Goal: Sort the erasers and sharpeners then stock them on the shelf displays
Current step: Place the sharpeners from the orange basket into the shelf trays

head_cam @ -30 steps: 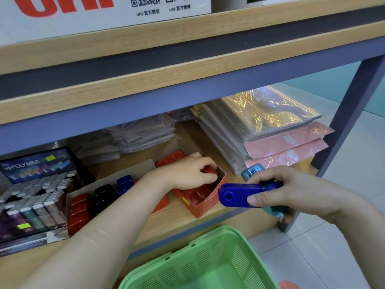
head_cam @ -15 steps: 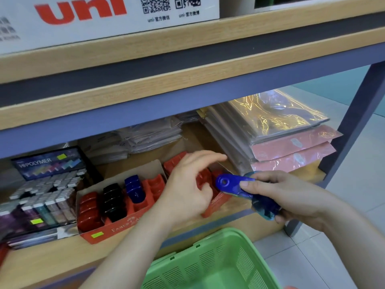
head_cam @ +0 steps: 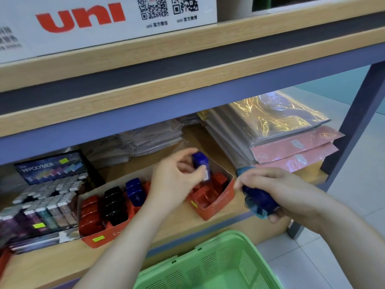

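My left hand [head_cam: 177, 180] pinches a dark blue sharpener [head_cam: 200, 162] above the right part of the red display box [head_cam: 218, 202] on the lower shelf. My right hand [head_cam: 277, 190] grips a bundle of blue and teal sharpeners [head_cam: 257, 200] just right of that box. In the box's left part stand red sharpeners [head_cam: 90, 213], black sharpeners [head_cam: 114, 203] and a blue sharpener [head_cam: 135, 191]. Red sharpeners [head_cam: 218, 180] sit at the box's far right end.
A green plastic basket [head_cam: 210, 265] sits below the shelf's front edge. A tray of boxed erasers [head_cam: 41, 201] with a Hi-Polymer card stands at the left. Stacks of wrapped paper packs [head_cam: 277, 132] lie at the right, beside the blue shelf post [head_cam: 358, 122].
My left hand took a blue sharpener from my right hand and lifted it over the red box. My right hand drew back a little to the right with the remaining bundle.
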A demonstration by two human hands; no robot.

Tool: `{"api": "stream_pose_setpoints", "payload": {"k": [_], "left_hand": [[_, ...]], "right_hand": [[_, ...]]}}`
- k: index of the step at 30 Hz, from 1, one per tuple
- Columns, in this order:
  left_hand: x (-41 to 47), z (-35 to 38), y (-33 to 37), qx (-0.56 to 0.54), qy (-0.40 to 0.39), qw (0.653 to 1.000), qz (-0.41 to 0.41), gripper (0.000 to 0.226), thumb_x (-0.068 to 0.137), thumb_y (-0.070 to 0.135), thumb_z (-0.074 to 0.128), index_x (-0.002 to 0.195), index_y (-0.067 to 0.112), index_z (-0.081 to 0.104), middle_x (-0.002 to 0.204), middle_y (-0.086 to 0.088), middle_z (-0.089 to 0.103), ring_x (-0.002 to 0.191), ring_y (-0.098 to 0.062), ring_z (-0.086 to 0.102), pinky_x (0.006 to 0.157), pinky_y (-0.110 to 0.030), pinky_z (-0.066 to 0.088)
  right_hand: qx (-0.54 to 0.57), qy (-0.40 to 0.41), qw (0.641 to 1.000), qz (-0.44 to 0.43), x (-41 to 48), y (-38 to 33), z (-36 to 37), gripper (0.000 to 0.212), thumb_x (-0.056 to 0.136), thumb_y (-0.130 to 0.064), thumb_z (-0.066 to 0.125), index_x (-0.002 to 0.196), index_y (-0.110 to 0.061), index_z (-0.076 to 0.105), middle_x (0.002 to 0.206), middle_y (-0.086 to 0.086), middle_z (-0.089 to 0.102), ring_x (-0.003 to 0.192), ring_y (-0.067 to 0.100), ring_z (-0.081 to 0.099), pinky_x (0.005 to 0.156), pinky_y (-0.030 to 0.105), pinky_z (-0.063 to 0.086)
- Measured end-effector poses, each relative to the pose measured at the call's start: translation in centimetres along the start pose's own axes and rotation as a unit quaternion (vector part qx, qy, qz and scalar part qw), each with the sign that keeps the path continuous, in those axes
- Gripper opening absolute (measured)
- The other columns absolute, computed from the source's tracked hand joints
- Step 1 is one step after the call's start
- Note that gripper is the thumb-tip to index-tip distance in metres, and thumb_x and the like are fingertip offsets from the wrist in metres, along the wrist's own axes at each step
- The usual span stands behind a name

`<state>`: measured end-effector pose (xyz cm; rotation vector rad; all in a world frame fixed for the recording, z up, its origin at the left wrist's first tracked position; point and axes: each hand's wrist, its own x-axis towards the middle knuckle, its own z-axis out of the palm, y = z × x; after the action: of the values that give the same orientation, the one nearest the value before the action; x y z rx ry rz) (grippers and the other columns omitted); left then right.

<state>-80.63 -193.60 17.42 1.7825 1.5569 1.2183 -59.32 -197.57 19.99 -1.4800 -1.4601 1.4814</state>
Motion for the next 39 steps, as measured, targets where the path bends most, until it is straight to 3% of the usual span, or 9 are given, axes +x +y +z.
{"api": "stream_pose_setpoints", "payload": {"k": [4,9,14,17,19,25,32,35,39], "left_hand": [[2.5,1.5,-1.8,0.008,-0.008,0.998,-0.065,0.038,0.077,0.023,0.078,0.113,0.024,0.066,0.087,0.013,0.069,0.077,0.003,0.065,0.075,-0.022,0.056],[2.4,2.8,-3.1,0.042,-0.016,0.996,-0.079,0.04,0.077,0.023,0.078,0.115,0.024,0.065,0.088,0.014,0.066,0.075,0.002,0.064,0.066,-0.016,0.053],[-0.6,-1.6,-2.6,0.05,0.048,0.996,-0.062,0.028,0.077,0.031,0.076,0.099,0.044,0.065,0.084,0.015,0.067,0.07,0.0,0.062,0.063,-0.022,0.052],[-2.9,-5.7,-2.9,0.121,0.083,0.986,-0.073,0.018,0.071,0.04,0.079,0.082,0.041,0.066,0.07,0.012,0.064,0.061,-0.003,0.055,0.06,-0.02,0.046],[-3.7,-7.9,-3.8,0.191,0.099,0.972,-0.091,0.02,0.07,0.043,0.079,0.084,0.035,0.067,0.068,0.011,0.063,0.059,-0.004,0.053,0.056,-0.016,0.041],[-4.7,-9.5,-6.5,0.354,0.048,0.932,-0.066,0.053,0.074,0.048,0.074,0.115,0.014,0.07,0.098,-0.005,0.072,0.086,-0.018,0.065,0.075,-0.03,0.052],[-4.1,-8.8,-6.3,0.444,0.011,0.895,0.033,0.032,0.089,0.03,0.065,0.116,0.013,0.069,0.105,-0.005,0.063,0.1,-0.026,0.055,0.083,-0.035,0.047],[-3.7,-9.0,-6.0,0.4,-0.001,0.916,-0.016,0.034,0.092,0.032,0.06,0.123,0.016,0.065,0.119,-0.002,0.061,0.106,-0.023,0.058,0.087,-0.033,0.049],[-3.7,-9.8,-6.1,0.415,0.006,0.909,-0.035,0.035,0.093,0.033,0.058,0.126,0.023,0.062,0.127,-0.002,0.062,0.113,-0.023,0.058,0.089,-0.032,0.048]], "right_hand": [[0.074,0.035,0.997,0.007,-0.2,-0.2,-0.8,0.024,0.094,-0.018,0.055,0.088,-0.023,0.077,0.089,0.005,0.07,0.078,0.025,0.068,0.037,0.021,0.036],[0.111,0.038,0.993,0.006,-0.3,-0.3,-1.1,0.025,0.094,-0.018,0.054,0.094,-0.026,0.077,0.096,0.01,0.068,0.084,0.03,0.067,0.035,0.022,0.036],[0.119,-0.012,0.993,0.0,-0.1,-0.1,0.5,0.027,0.093,-0.018,0.056,0.099,-0.039,0.073,0.102,0.015,0.067,0.077,0.027,0.07,0.038,0.022,0.038],[0.116,-0.046,0.992,-0.006,0.2,-0.1,2.2,0.029,0.093,-0.017,0.056,0.099,-0.041,0.07,0.094,0.013,0.068,0.076,0.026,0.07,0.039,0.023,0.037],[0.121,-0.064,0.99,-0.013,0.4,-0.4,3.3,0.027,0.093,-0.018,0.056,0.1,-0.041,0.07,0.091,0.013,0.068,0.076,0.026,0.07,0.04,0.023,0.037],[0.119,-0.1,0.988,-0.026,0.5,-1.0,5.6,0.026,0.092,-0.019,0.056,0.101,-0.04,0.068,0.091,0.013,0.066,0.079,0.027,0.064,0.04,0.022,0.038],[0.134,-0.12,0.983,-0.024,0.5,-1.1,6.3,0.028,0.093,-0.018,0.053,0.102,-0.037,0.07,0.097,0.015,0.067,0.077,0.024,0.068,0.041,0.023,0.039],[0.151,-0.128,0.98,-0.021,0.5,-1.0,6.4,0.026,0.093,-0.02,0.054,0.104,-0.037,0.071,0.1,0.02,0.068,0.079,0.025,0.068,0.041,0.023,0.039],[0.162,-0.128,0.978,-0.019,0.5,-0.8,6.8,0.024,0.092,-0.021,0.055,0.103,-0.036,0.071,0.092,0.016,0.068,0.076,0.025,0.064,0.041,0.023,0.04]]}}
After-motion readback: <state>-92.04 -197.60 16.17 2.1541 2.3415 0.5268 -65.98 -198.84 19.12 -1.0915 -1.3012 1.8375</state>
